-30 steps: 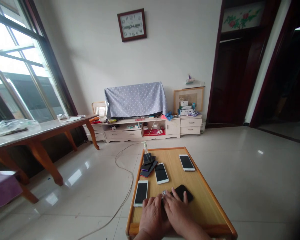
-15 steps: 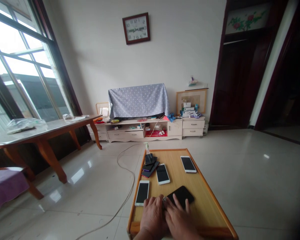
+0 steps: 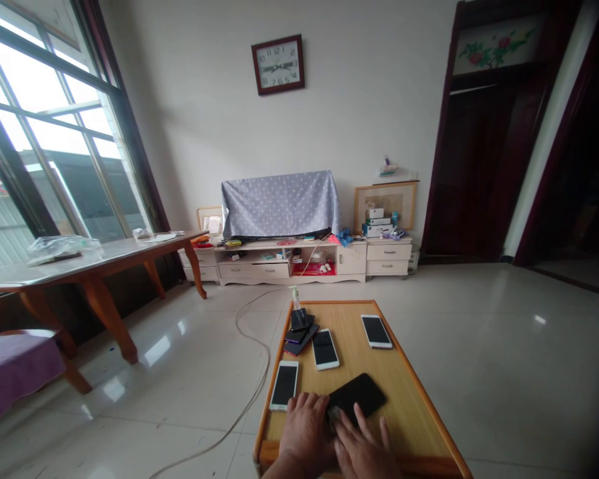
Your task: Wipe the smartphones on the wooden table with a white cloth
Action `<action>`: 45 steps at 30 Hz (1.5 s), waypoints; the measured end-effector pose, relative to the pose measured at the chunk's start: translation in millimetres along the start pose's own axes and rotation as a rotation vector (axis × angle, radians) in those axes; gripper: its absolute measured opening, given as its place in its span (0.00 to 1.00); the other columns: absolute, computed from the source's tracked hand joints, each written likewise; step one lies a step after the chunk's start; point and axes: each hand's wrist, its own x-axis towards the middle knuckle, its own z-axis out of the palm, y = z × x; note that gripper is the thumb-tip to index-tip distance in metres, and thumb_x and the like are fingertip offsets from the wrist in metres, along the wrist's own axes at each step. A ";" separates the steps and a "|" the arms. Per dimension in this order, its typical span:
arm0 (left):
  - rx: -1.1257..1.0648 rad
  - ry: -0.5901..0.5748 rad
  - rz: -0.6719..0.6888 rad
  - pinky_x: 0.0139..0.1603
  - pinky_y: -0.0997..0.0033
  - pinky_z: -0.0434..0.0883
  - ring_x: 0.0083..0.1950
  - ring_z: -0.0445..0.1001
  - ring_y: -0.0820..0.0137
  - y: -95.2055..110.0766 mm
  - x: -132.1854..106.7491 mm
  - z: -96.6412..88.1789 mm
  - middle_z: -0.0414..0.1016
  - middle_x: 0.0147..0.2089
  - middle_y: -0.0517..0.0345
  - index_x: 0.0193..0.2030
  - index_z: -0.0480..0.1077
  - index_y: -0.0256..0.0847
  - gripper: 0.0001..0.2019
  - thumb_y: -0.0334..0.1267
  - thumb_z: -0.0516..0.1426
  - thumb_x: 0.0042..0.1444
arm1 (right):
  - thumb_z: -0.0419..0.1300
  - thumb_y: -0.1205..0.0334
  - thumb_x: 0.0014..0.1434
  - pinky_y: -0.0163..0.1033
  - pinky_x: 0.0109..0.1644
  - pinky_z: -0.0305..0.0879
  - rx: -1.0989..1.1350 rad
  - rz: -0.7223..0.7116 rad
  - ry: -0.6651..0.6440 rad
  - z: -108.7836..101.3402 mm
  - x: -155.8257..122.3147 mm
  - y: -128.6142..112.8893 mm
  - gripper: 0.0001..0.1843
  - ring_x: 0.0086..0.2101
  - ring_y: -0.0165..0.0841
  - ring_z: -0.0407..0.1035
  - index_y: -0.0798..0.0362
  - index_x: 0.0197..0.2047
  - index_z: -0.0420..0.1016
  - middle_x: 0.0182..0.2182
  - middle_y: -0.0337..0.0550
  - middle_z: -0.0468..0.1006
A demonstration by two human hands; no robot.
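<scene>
A black smartphone [image 3: 362, 394] lies slantwise on the small wooden table [image 3: 404, 426], its screen dark. My left hand [image 3: 304, 422] grips the phone's left end, fingers curled close together. My right hand [image 3: 362, 436] rests over the phone's near left part with its outer fingers spread. Under its fingertips is a small pale crumpled wipe [image 3: 335, 416], pressed against the phone's surface and partly hidden. Just left of the phone is a white smartphone [image 3: 285, 384], close to my left fingertips.
More white phones, one near the middle [image 3: 325, 348] and one at right [image 3: 377, 331], lie on the table. Stacked dark phones [image 3: 300, 336] and a pump bottle [image 3: 295, 297] are at its far left. A cable [image 3: 267, 356] crosses the floor.
My right hand has slid a little toward me and to the right, with the pale wipe under its fingers, uncovering more of the phone. My left hand stays at the phone's left end.
</scene>
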 end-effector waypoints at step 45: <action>-0.023 -0.006 0.006 0.62 0.50 0.57 0.57 0.65 0.54 -4.6 1.5 2.2 0.73 0.52 0.54 0.54 0.70 0.50 0.26 0.52 0.57 0.47 | 0.34 0.39 0.69 0.75 0.68 0.35 -0.022 0.069 0.070 1.6 11.8 6.4 0.32 0.70 0.51 0.42 0.34 0.68 0.62 0.68 0.32 0.58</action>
